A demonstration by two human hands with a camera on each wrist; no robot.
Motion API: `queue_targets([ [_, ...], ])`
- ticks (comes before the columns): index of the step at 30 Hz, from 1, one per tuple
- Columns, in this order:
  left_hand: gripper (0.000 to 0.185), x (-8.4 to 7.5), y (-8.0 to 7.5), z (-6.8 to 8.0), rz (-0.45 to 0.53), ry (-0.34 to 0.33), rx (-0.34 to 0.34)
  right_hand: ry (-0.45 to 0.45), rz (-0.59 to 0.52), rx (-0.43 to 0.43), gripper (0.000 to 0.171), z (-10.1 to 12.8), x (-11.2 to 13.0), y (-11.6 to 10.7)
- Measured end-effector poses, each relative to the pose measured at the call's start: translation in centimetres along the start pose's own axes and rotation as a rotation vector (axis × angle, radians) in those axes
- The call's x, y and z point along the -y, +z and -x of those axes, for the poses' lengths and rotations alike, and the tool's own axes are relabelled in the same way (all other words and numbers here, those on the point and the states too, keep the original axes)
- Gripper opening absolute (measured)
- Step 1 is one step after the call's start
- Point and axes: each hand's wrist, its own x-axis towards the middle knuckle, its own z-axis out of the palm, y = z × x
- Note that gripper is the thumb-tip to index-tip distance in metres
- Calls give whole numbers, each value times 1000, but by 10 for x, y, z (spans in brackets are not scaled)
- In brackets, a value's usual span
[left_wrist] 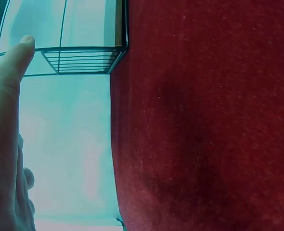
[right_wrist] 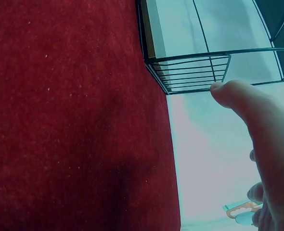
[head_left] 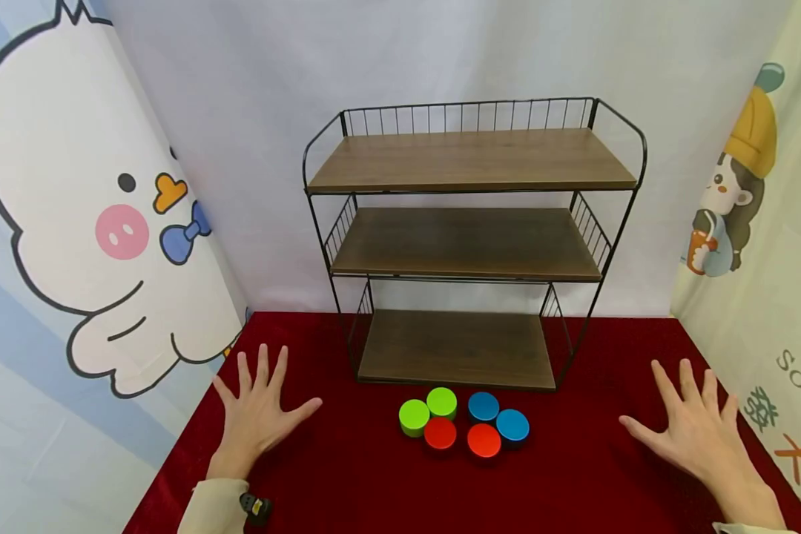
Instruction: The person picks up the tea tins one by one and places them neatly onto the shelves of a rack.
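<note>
I'm seeing both hands lying flat on the red cloth (head_left: 347, 482), fingers spread & straight, gripping nothing. The left hand (head_left: 256, 415) is resting well left of the tins; the right hand (head_left: 697, 426) is resting well right of them. The tins are sitting in a tight cluster btwn the hands, just in front of the rack's bottom shelf: two green tins (head_left: 414, 417) on the left, two blue tins (head_left: 483, 406) on the right, two red tins (head_left: 440, 433) along the front, neighbours touching or nearly so. The wire rack (head_left: 470, 245) w/ three wooden shelves is standing behind them, shelves bare. In the wrist views I'm only making out cloth, a rack corner & a thumb each.
</note>
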Motion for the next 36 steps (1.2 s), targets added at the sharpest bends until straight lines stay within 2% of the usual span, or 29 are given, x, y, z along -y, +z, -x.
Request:
queue_targets([
  [11, 112, -8, -8, -9, 51, 1, -37, 3, -19, -22, 112, 0, 3, 1],
  [19, 111, -19, -18, -21, 87, 9, -66, 33, -88, -8, 112, 0, 8, 6],
  [36, 110, -48, -28, -48, 342, -19, -120, 66, -257, 50, 109, 0, 33, 21],
])
